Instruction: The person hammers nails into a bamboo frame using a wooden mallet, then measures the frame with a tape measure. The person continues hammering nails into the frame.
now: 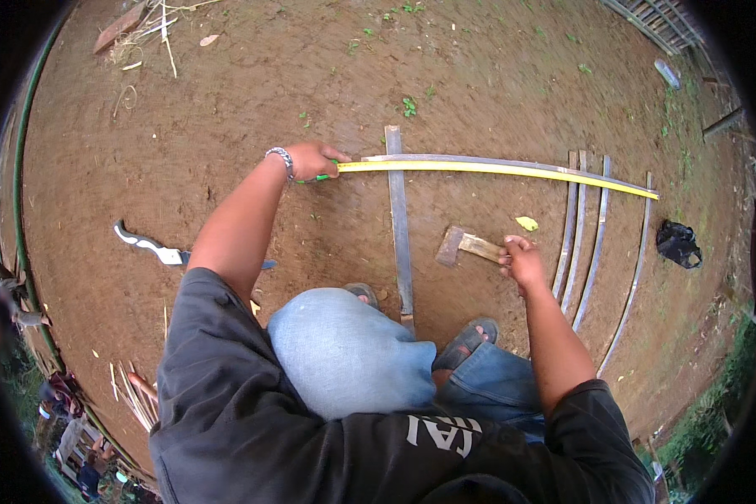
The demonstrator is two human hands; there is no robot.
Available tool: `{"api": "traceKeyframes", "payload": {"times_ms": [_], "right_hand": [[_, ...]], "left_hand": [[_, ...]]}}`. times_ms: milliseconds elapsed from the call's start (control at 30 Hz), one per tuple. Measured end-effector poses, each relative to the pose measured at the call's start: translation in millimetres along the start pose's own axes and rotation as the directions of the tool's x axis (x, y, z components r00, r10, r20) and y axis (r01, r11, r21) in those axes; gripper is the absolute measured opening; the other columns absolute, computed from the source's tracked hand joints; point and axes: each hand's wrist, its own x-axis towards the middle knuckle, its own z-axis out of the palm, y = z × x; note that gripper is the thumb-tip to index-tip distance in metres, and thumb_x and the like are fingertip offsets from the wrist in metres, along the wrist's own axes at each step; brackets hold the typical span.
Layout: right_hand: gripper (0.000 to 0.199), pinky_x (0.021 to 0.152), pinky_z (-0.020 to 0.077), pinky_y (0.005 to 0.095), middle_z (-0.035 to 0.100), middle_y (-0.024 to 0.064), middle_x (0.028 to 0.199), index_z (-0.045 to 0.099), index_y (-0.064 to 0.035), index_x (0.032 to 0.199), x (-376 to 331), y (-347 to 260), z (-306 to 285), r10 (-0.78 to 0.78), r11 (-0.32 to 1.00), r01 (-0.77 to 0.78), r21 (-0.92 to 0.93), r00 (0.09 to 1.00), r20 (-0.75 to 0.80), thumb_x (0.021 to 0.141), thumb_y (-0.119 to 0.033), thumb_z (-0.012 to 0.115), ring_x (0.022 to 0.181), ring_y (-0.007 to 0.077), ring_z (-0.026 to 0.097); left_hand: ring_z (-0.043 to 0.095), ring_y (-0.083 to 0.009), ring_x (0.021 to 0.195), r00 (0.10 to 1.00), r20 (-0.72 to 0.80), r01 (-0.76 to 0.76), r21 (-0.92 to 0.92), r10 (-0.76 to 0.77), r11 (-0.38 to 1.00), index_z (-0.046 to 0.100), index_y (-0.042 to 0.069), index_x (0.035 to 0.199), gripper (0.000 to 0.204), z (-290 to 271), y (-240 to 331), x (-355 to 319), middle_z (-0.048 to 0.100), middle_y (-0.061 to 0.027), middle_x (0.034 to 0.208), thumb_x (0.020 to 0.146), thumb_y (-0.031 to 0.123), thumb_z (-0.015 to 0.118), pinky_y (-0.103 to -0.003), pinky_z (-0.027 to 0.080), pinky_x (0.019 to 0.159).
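Note:
My left hand is closed around a green tape measure, mostly hidden by the fingers. Its yellow tape stretches right along a long flat strip, which lies across an upright strip and several thinner strips. Between thumb and fingers, my right hand grips the wooden handle of a hatchet. Its rusty, blocky head points left, low over or on the dirt. Left of my knee, a knife with a curved black-and-white handle lies partly behind my left arm.
Around me is bare brown dirt. A black plastic bag lies at the right, and a clear bottle farther off. Wood scraps sit far left; split sticks lie near left. My sandalled feet are beside the upright strip.

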Motion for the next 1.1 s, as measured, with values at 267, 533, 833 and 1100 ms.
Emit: {"api": "traceKeyframes", "payload": {"times_ms": [267,533,833,1100], "right_hand": [[0.035,0.062,0.0543,0.0351,0.071,0.0083,0.084,0.063,-0.0064,0.117,-4,29,17,-0.123,0.974,0.123,-0.189,0.992,0.017,0.094,-0.031,0.07,0.071,0.0201,0.068],[0.039,0.084,0.0548,0.0505,0.072,0.0186,0.101,0.057,-0.01,0.116,-77,14,119,-0.342,0.546,0.482,-0.686,0.875,0.343,0.089,-0.035,0.072,0.094,0.0399,0.07],[0.06,0.085,0.0544,0.0531,0.071,0.0263,0.102,0.04,-0.0072,0.128,-79,14,184,-0.237,0.587,0.356,-0.728,0.934,0.266,0.086,-0.035,0.073,0.097,0.0453,0.069],[0.06,0.083,0.0552,0.0536,0.071,0.0248,0.098,0.037,-0.0063,0.13,-80,18,183,-0.256,0.588,0.382,-0.713,0.924,0.284,0.088,-0.033,0.071,0.093,0.0446,0.07]], "left_hand": [[0.059,-0.015,0.086,0.995,-0.053,-0.077,0.067,0.081,0.995,0.069,0.017,0.133,0.052,2,-6,6,0.07,-0.0029,0.099,0.081,0.025,0.07,-0.03,0.049,0.078],[0.061,-0.0171,0.084,0.999,-0.031,-0.034,-0.009,0.034,0.999,0.07,0.021,0.131,0.052,3,-7,6,0.072,-0.0047,0.097,0.08,0.03,0.07,-0.032,0.05,0.078],[0.062,-0.0176,0.079,0.998,-0.046,-0.024,0.243,0.037,0.97,0.062,0.023,0.141,0.059,13,30,-11,0.07,-0.0089,0.091,0.082,0.026,0.067,-0.033,0.052,0.076],[0.062,-0.017,0.075,1.0,0.001,0.015,0.124,-0.015,0.992,0.046,0.02,0.152,0.071,20,35,-1,0.07,-0.0078,0.099,0.084,0.02,0.066,-0.033,0.053,0.07]]}}
